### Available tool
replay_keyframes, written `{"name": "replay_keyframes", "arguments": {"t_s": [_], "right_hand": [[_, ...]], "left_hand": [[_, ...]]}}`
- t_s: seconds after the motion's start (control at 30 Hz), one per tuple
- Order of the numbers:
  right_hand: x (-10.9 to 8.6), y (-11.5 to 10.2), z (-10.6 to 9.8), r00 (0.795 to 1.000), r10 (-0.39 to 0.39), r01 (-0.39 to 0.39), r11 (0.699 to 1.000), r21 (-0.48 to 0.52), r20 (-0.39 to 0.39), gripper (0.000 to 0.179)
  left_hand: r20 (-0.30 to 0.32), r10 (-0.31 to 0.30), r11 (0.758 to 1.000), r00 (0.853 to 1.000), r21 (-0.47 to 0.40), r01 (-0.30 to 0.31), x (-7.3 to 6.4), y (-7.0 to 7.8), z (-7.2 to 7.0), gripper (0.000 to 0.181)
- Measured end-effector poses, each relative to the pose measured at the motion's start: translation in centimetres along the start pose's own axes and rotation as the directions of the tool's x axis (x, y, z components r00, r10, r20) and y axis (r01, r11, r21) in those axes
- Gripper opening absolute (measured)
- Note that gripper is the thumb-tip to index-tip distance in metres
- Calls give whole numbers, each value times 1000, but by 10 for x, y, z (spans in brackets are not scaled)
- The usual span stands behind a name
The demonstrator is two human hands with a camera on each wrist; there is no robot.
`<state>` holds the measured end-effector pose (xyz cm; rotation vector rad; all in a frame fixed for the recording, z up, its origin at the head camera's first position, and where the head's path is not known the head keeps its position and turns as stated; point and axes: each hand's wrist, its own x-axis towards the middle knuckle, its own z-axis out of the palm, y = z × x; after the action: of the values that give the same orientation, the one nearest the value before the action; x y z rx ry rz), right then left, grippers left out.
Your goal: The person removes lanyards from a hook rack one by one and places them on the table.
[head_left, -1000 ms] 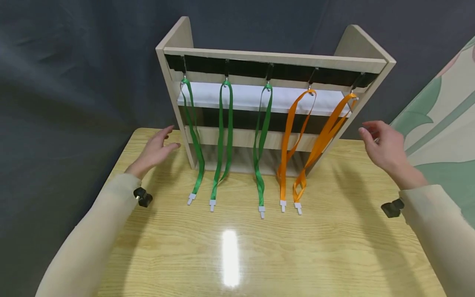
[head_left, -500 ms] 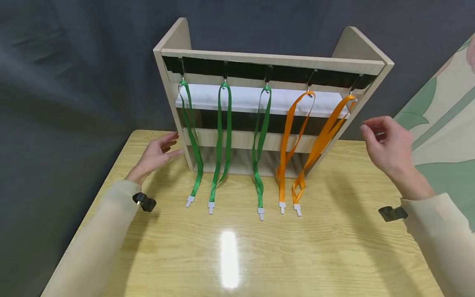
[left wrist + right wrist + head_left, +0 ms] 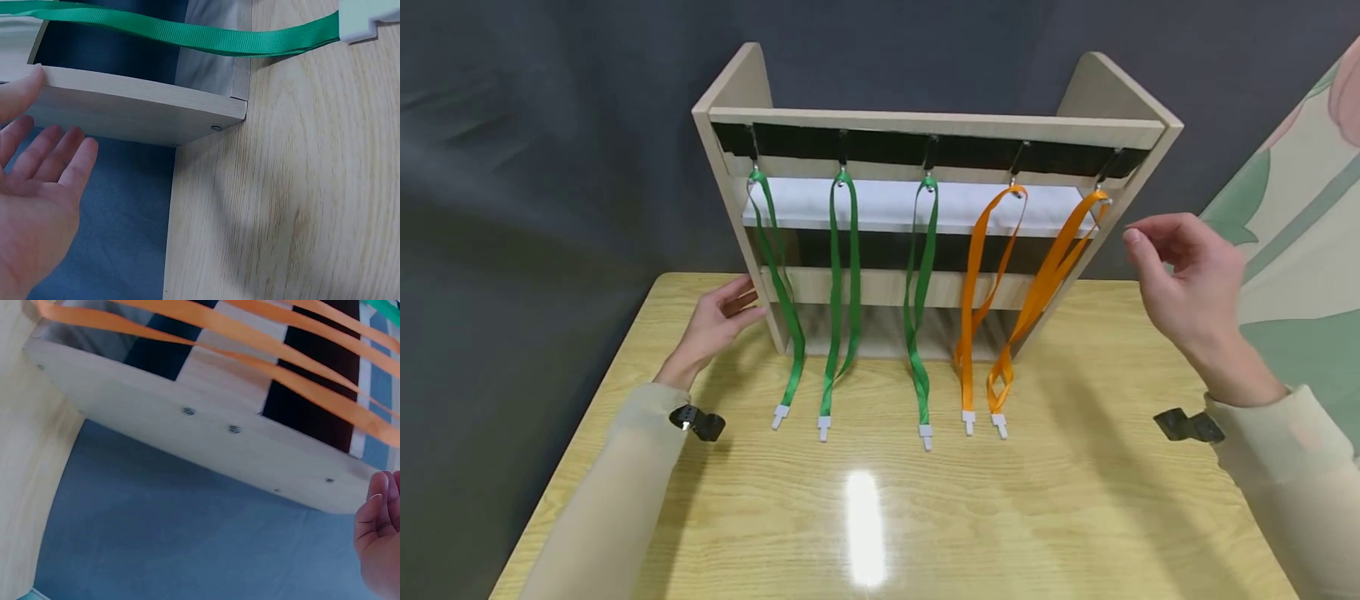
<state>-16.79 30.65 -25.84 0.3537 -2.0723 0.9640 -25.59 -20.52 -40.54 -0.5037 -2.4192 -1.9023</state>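
Observation:
A light wooden rack (image 3: 880, 288) stands on the table with lanyards hanging from its row of hooks. Three are green: the left lanyard (image 3: 796, 367), the second lanyard (image 3: 836, 292) and the middle lanyard (image 3: 920, 367). Two orange ones hang on the right, an inner lanyard (image 3: 967, 350) and an outer lanyard (image 3: 1043, 287). My left hand (image 3: 711, 327) is at the rack's left panel; its thumb meets the front edge and its relaxed fingers lie along the outer side. My right hand (image 3: 1201, 283), fingers loosely bent and holding nothing, hovers beside the right panel (image 3: 156, 425).
The wooden tabletop (image 3: 1060, 492) extends in front of the rack, with white lanyard clips (image 3: 927, 437) lying over it. A dark cloth (image 3: 910, 50) hangs behind. Patterned fabric (image 3: 1300, 267) lies at the right. Each wrist wears a small black camera (image 3: 697, 422).
My left hand has moved right to the rack's left panel. The right hand has risen slightly, its fingers more bent. The rack has shifted slightly left in the head view; the lanyards still hang.

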Motion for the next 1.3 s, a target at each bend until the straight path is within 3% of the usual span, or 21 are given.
{"name": "replay_keyframes", "arguments": {"t_s": [0.2, 0.33, 0.53, 0.67, 1.03, 1.3], "right_hand": [[8, -1, 1, 995, -1, 5, 999, -49, 97, 22], [14, -1, 2, 993, -7, 15, 997, -69, 115, 25], [23, -12, 1, 985, 75, -70, 997, -37, 156, 29], [29, -15, 0, 972, 136, -135, 991, -17, 193, 30], [39, -14, -3, 941, 185, -206, 978, 46, 283, 27], [42, -13, -6, 937, 168, -191, 981, 45, 306, 22]], "left_hand": [[-18, 8, 998, 1000, 63, -7, -2, 5, 5, 51], [-13, 19, 997, 1000, 77, -18, -6, 21, 11, 50], [-31, 18, 995, 999, 103, -14, -11, 36, 16, 46], [-36, 15, 995, 999, 99, -12, -11, 38, 18, 46], [-34, 29, 995, 999, 101, -26, -11, 42, 19, 45], [-41, 6, 994, 999, 109, -1, -10, 43, 19, 44]]}}
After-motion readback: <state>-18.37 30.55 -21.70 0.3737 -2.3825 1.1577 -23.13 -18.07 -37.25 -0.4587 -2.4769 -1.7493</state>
